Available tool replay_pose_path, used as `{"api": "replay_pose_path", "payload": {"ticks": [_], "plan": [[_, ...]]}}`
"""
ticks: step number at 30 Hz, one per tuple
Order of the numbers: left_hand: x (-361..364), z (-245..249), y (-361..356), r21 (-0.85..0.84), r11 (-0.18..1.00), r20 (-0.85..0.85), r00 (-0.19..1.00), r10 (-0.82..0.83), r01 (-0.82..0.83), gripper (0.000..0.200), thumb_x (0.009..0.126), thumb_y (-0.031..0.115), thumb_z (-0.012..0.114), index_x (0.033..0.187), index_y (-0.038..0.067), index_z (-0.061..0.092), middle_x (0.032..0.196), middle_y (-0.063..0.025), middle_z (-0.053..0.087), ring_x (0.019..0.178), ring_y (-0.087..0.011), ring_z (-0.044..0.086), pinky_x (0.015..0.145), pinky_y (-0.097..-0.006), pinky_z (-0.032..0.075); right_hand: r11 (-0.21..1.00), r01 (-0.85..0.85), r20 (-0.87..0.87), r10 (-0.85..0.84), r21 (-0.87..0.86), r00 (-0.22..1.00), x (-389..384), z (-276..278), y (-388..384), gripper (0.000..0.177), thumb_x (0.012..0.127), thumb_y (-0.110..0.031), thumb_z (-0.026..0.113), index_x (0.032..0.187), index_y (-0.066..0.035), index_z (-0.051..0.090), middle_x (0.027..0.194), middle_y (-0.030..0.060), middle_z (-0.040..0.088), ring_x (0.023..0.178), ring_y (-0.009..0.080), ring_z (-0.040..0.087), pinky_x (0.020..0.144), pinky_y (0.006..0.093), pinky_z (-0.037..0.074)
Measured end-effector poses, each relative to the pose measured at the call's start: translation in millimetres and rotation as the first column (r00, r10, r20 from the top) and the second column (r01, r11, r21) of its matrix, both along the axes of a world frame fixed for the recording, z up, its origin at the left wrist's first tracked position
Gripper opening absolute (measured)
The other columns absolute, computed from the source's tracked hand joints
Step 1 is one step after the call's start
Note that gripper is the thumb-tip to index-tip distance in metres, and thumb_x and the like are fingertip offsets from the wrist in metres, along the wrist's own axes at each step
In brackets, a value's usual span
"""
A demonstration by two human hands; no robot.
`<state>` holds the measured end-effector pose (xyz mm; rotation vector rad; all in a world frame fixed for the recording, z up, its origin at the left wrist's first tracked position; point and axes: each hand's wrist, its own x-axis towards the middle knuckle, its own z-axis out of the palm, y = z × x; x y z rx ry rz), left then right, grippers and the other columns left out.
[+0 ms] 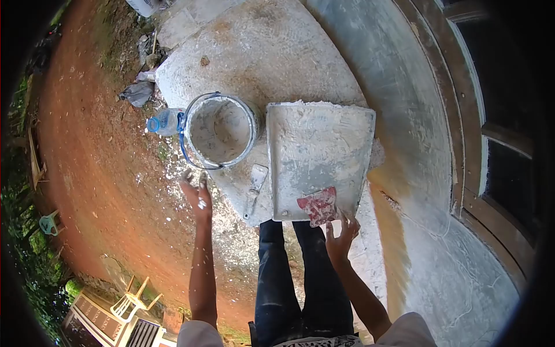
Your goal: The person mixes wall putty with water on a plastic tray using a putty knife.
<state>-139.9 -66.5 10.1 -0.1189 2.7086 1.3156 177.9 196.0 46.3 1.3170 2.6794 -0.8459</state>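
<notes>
My left hand is beside the bucket's lower left, its fingers apart and smeared with white paste, holding nothing. The bucket has a paste-coated inside and a blue handle hanging on its left. At the near edge of the tray, my right hand has thumb and fingers spread, fingertips right at the corner of a red, paste-smeared spreader. That spreader lies across the rim of the rectangular tray, which is coated with grey-white paste. Between bucket and tray lies a putty knife, blade pointing away from me.
A plastic bottle with a blue cap lies left of the bucket. The concrete slab extends ahead, with red soil to the left. A grey wall runs along the right. Lower left stands a chair.
</notes>
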Motion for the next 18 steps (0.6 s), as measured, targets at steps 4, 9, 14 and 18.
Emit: {"api": "replay_pose_path", "payload": {"ticks": [4,9,14,18], "plan": [[-87,24,-11,0.035,0.990,-0.135,0.982,-0.132,0.138,0.076,0.089,0.029,0.061,0.148,0.000,0.023,0.143,-0.0208,0.038,0.133,-0.0335,0.038,0.102,-0.0465,0.037,0.960,0.239,-0.054,-0.249,-0.144,0.967,-1,6,-3,0.044,0.087,-0.013,0.069,0.126,0.001,0.056,0.126,0.0184,0.052,0.123,0.0355,0.044,0.106,0.0462,0.035],[-156,-10,-19,0.336,0.823,-0.244,0.886,-0.394,0.459,0.094,0.084,0.032,0.077,0.150,0.003,0.016,0.149,-0.0168,0.035,0.133,-0.0309,0.043,0.104,-0.0453,0.040,0.870,0.362,-0.055,-0.401,-0.335,0.914,-1,-6,-13,0.043,0.087,-0.009,0.068,0.126,0.003,0.055,0.128,0.0190,0.051,0.123,0.0360,0.045,0.106,0.0457,0.036],[-172,-17,-1,0.347,0.834,-0.286,0.895,-0.341,0.429,0.080,0.082,0.010,0.069,0.145,-0.002,0.022,0.138,-0.0176,0.041,0.131,-0.0294,0.041,0.112,-0.0453,0.032,0.905,0.334,-0.066,-0.363,-0.263,0.930,-11,-2,-16,0.041,0.087,-0.005,0.067,0.125,0.003,0.055,0.129,0.0197,0.051,0.124,0.0365,0.045,0.107,0.0452,0.035],[-155,20,27,0.332,0.896,-0.352,0.920,-0.173,0.295,0.067,0.085,0.006,0.071,0.138,0.000,0.030,0.130,-0.0175,0.049,0.118,-0.0259,0.053,0.105,-0.0402,0.041,0.868,0.380,-0.082,-0.425,-0.320,0.901,-10,-6,-11,0.037,0.087,-0.004,0.067,0.122,0.002,0.056,0.126,0.0193,0.053,0.122,0.0355,0.048,0.105,0.0434,0.039]]}}
